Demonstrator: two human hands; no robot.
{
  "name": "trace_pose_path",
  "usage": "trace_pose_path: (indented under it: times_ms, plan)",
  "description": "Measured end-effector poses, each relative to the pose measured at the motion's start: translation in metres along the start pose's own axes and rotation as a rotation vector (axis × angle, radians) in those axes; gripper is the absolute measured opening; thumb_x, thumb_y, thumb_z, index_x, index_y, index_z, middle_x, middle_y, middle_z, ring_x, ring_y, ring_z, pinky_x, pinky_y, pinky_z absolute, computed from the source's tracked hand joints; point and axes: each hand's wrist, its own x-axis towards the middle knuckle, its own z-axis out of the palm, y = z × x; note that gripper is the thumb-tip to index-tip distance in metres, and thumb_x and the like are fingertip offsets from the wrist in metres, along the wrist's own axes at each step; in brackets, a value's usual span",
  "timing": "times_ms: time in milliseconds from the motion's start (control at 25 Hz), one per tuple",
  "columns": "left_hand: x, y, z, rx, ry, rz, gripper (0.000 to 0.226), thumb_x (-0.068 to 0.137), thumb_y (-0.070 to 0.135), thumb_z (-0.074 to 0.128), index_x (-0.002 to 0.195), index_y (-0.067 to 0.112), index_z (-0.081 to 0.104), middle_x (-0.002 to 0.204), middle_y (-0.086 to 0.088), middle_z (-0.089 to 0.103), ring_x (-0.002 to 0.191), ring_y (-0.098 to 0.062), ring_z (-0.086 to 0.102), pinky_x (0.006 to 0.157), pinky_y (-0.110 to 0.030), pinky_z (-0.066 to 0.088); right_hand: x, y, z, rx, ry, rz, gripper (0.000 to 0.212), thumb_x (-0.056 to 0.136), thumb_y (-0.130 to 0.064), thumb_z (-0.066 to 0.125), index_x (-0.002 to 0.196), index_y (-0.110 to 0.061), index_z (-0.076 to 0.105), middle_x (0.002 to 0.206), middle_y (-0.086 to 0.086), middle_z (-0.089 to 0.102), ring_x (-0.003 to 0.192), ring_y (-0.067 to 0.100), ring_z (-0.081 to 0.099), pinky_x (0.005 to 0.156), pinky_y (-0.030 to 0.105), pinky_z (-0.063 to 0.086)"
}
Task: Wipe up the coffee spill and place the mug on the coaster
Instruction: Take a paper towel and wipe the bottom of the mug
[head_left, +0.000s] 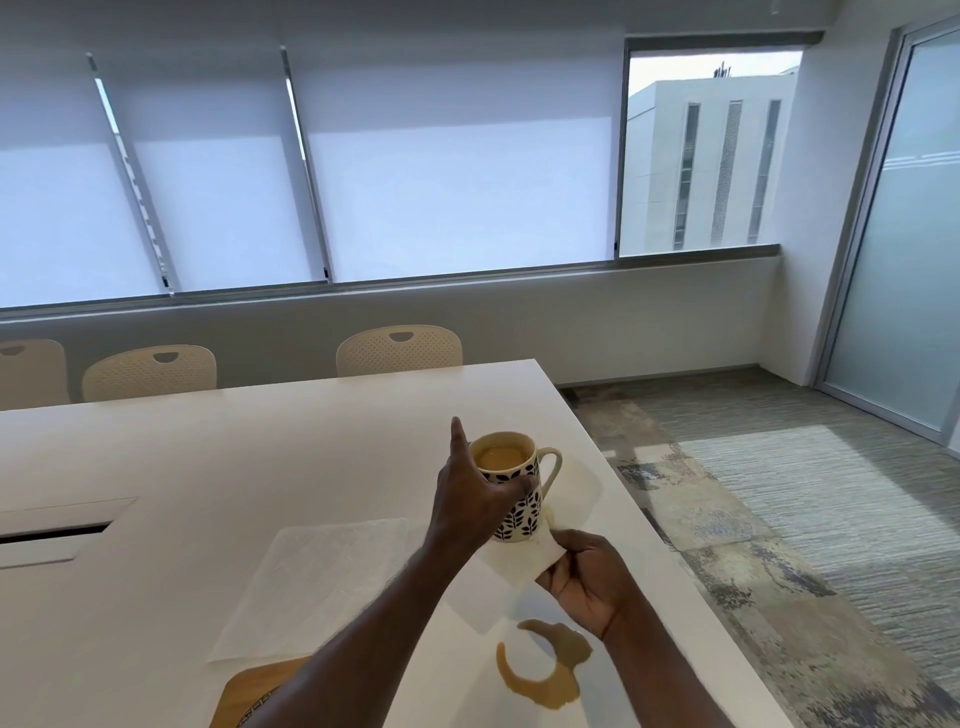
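Note:
A cream mug (524, 512) with dark leaf prints, full of coffee, stands near the table's right edge. My left hand (475, 493) grips its body, thumb across the front and index finger pointing up beside the rim. The mug's base rests on a white paper towel (511, 564) stained with coffee, and my right hand (584, 577) pinches that towel's near corner. A brown ring-shaped coffee spill (543, 670) lies on the table in front of my right wrist. A wooden coaster (260, 691) shows at the bottom edge, partly under my left forearm.
A second, larger paper towel (322, 577) lies flat left of the mug, overlapping the coaster. The white table (234, 457) ends just right of the mug, with carpet below. A cable hatch (57, 530) sits at the left. Three chairs (400, 349) line the far side.

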Motion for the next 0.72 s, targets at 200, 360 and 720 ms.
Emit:
trace_pose_path:
  times_ms: [200,360,720]
  plan:
    - [-0.006,0.001,0.003,-0.02,-0.01,-0.03,0.122,0.068,0.04,0.086,0.156,0.019,0.004,0.151,-0.012,0.041,0.133,-0.032,0.047,0.103,-0.043,0.046,0.0,-0.026,-0.005,-0.173,0.057,-0.02,0.037,0.082,0.007,0.045,0.118,0.01,0.054,0.11,0.033,0.068,0.093,0.043,0.072,0.074,0.059,0.059]
    - [-0.007,0.003,0.003,-0.052,-0.002,-0.035,0.119,0.07,0.037,0.085,0.156,0.018,0.004,0.151,-0.012,0.041,0.133,-0.032,0.048,0.102,-0.043,0.046,0.01,-0.034,-0.009,-0.132,0.133,-0.077,0.03,0.093,0.008,0.037,0.117,0.005,0.055,0.102,0.029,0.072,0.084,0.04,0.073,0.06,0.055,0.06]
    - [-0.006,-0.009,-0.014,-0.08,0.048,-0.043,0.12,0.069,0.035,0.086,0.156,0.019,0.004,0.148,-0.012,0.045,0.129,-0.031,0.052,0.099,-0.042,0.047,0.045,-0.048,0.013,-1.507,0.571,-0.643,0.032,0.082,0.004,0.044,0.103,-0.004,0.067,0.098,0.022,0.07,0.089,0.04,0.066,0.073,0.043,0.055]
